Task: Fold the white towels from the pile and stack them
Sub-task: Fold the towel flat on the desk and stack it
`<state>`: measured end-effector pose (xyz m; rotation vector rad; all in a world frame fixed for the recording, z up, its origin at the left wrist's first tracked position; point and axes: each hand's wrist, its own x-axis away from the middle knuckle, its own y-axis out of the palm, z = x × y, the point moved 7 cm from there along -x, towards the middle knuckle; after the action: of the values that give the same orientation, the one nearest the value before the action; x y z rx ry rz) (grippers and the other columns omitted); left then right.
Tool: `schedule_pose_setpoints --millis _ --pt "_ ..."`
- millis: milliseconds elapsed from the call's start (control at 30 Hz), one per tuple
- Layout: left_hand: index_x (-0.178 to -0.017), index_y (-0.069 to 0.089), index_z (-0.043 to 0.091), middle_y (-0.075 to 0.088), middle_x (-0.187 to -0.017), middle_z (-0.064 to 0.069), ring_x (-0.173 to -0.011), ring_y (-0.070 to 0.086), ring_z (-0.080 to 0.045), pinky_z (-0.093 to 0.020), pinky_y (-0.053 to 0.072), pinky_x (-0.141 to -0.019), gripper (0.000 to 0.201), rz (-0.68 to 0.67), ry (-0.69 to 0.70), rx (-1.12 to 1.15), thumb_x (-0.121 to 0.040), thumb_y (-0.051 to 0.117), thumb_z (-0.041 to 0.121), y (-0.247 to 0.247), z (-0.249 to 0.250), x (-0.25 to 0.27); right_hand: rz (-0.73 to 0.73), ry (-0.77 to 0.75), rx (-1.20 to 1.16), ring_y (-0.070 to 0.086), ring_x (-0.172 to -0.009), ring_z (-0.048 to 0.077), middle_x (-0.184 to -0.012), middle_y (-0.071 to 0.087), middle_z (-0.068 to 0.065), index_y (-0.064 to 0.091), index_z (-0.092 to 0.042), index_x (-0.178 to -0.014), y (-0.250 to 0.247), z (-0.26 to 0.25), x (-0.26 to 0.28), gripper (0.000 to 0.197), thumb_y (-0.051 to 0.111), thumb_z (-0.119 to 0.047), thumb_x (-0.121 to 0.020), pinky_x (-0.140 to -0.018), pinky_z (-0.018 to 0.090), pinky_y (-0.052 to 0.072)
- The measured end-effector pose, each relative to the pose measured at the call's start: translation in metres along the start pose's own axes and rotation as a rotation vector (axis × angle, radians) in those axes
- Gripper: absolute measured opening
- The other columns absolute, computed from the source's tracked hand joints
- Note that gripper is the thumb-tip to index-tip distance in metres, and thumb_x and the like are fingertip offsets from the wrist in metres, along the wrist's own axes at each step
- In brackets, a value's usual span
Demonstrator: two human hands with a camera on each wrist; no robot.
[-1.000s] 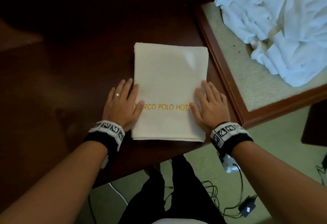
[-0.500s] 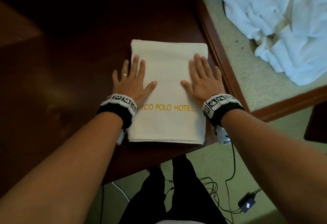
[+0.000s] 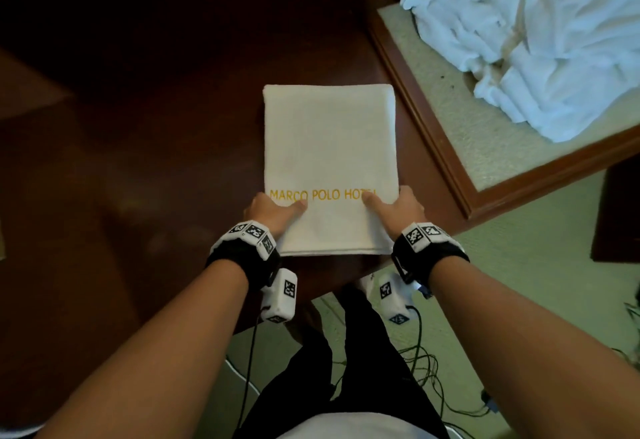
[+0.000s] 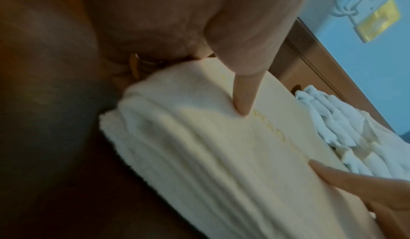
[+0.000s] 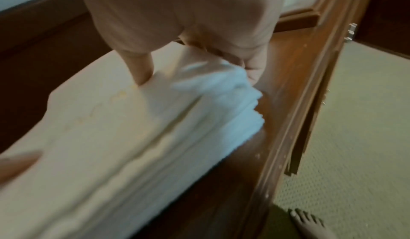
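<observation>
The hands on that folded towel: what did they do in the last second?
Both slid forward flat over the towel, then drew back to its near end. Now the left hand and right hand each take a grip on a side edge, thumb on top, fingers tucked under. The towel stayed put on the table; the pile is untouched.

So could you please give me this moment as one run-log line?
left hand: grips folded towel near edge | right hand: grips same edge | towel pile: unfolded, far right
</observation>
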<state>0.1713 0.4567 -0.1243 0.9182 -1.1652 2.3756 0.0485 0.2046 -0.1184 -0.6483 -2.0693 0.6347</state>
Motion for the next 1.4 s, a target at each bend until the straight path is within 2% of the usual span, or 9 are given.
schedule_pose_setpoints --millis 100,167,300,500,633,733,967,1100,1400 --pt "-0.117 0.07 0.011 0.07 -0.121 -0.008 -0.115 0.064 -0.03 -0.034 0.052 -0.092 0.054 -0.024 0.06 -0.013 -0.08 0.077 0.049 -0.001 0.001 0.01 -0.077 0.083 -0.097 0.065 -0.093 0.025 -0.103 0.068 0.004 0.065 -0.008 -0.113 0.01 0.017 0.013 0.058 0.082 -0.046 -0.073 -0.082 0.034 0.053" --pt "-0.122 0.062 0.007 0.065 -0.128 -0.012 -0.12 0.059 -0.033 -0.036 0.049 -0.096 0.054 -0.007 0.094 -0.011 -0.085 0.074 0.043 -0.003 0.005 0.023 -0.095 0.086 -0.13 0.069 -0.095 0.027 -0.106 0.073 0.007 0.07 -0.006 -0.112 0.01 0.018 0.025 0.054 0.082 -0.041 -0.072 -0.086 0.037 0.056" --pt "-0.124 0.05 0.001 0.057 -0.133 -0.019 -0.126 0.051 -0.037 -0.036 0.041 -0.095 0.05 0.055 0.207 0.03 -0.092 0.069 0.034 -0.004 0.028 0.061 -0.02 0.046 -0.092 0.063 -0.108 0.032 -0.12 0.067 0.012 0.062 -0.008 -0.121 -0.017 0.003 0.044 0.05 0.074 -0.037 -0.082 -0.087 0.033 0.05" --pt "-0.114 0.058 0.007 0.065 -0.12 -0.012 -0.114 0.059 -0.034 -0.036 0.047 -0.089 0.047 0.07 0.404 0.066 -0.086 0.073 0.043 -0.01 0.091 0.104 0.067 -0.081 -0.024 0.062 -0.106 0.034 -0.114 0.065 0.011 0.059 -0.009 -0.116 -0.093 -0.025 0.059 0.049 0.07 -0.043 -0.081 -0.088 0.039 0.05" --pt "-0.097 0.059 0.015 0.069 -0.113 -0.007 -0.108 0.062 -0.03 -0.033 0.047 -0.083 0.033 0.046 0.54 0.035 -0.086 0.073 0.043 -0.007 0.16 0.136 0.124 -0.162 -0.085 0.067 -0.096 0.029 -0.107 0.071 0.008 0.067 -0.014 -0.115 -0.158 -0.031 0.059 0.044 0.07 -0.041 -0.08 -0.078 0.032 0.049" --pt "-0.098 0.06 0.018 0.07 -0.111 -0.006 -0.106 0.064 -0.029 -0.034 0.05 -0.085 0.032 0.036 0.635 0.015 -0.084 0.074 0.043 0.009 0.218 0.163 0.22 -0.187 -0.145 0.064 -0.103 0.03 -0.114 0.067 0.009 0.063 -0.014 -0.118 -0.218 -0.024 0.054 0.043 0.069 -0.04 -0.084 -0.087 0.036 0.051" --pt "-0.109 0.069 0.012 0.073 -0.108 -0.003 -0.104 0.066 -0.022 -0.029 0.049 -0.085 0.045 -0.022 0.86 0.0 -0.081 0.075 0.048 0.091 0.37 0.218 0.37 -0.195 -0.251 0.061 -0.111 0.031 -0.121 0.065 0.013 0.059 -0.01 -0.118 -0.375 0.023 0.02 0.047 0.071 -0.041 -0.086 -0.088 0.033 0.047" --pt "-0.102 0.072 0.017 0.075 -0.098 0.0 -0.092 0.07 -0.021 -0.041 0.058 -0.085 0.064 -0.057 0.928 -0.013 -0.062 0.068 0.066 0.155 0.452 0.245 0.478 -0.18 -0.289 0.061 -0.114 0.033 -0.123 0.066 0.013 0.061 -0.011 -0.124 -0.465 0.064 0.006 0.051 0.072 -0.04 -0.084 -0.095 0.036 0.049" --pt "-0.089 0.068 0.011 0.071 -0.086 -0.005 -0.085 0.066 -0.025 -0.035 0.05 -0.074 0.059 -0.175 1.076 0.013 -0.059 0.066 0.062 0.308 0.601 0.326 0.682 -0.089 -0.244 0.062 -0.11 0.034 -0.119 0.066 0.013 0.059 -0.012 -0.119 -0.644 0.162 -0.02 0.05 0.068 -0.047 -0.084 -0.09 0.037 0.05"
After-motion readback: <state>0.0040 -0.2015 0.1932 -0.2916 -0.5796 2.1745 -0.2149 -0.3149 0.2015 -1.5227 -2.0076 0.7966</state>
